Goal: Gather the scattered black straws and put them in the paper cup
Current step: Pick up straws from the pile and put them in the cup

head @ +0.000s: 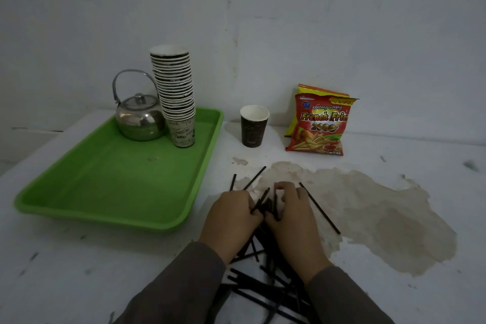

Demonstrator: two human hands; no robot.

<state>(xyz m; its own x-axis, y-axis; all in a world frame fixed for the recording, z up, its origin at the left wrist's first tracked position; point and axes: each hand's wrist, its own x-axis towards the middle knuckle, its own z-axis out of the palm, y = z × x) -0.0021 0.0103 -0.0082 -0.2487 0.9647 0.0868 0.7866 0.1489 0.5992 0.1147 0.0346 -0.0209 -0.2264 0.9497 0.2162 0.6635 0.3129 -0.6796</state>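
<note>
White table [79, 258], hands [231, 212] apparently among straws [319, 208]

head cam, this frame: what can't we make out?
- Straw count: the straws run under both hands, the sleeves and off the bottom edge.
- Left hand and right hand fingers: curled into the pile, grip partly hidden.
- Paper cup bottom: hidden by its wall.
- Rear snack bag: covered by the front bag.
</note>
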